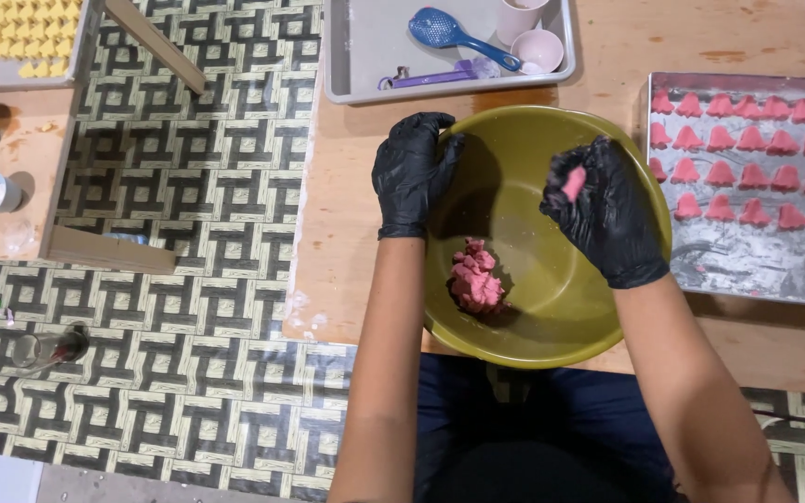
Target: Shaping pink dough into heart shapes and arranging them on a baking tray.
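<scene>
An olive-green bowl (pixel 552 317) sits on the low wooden table in front of me, with a lump of pink dough (pixel 474 277) at its bottom. My left hand (pixel 412 169), in a black glove, grips the bowl's left rim. My right hand (pixel 607 210), also gloved in black, hovers over the bowl's right side and pinches a small piece of pink dough (pixel 574 181) between its fingers.
A metal tray (pixel 757 265) at the right holds rows of several shaped pink dough pieces (pixel 738 158). A grey tray (pixel 365 65) at the back holds a blue spoon (pixel 449 33), a purple tool and two pink cups. A patterned mat covers the floor at the left.
</scene>
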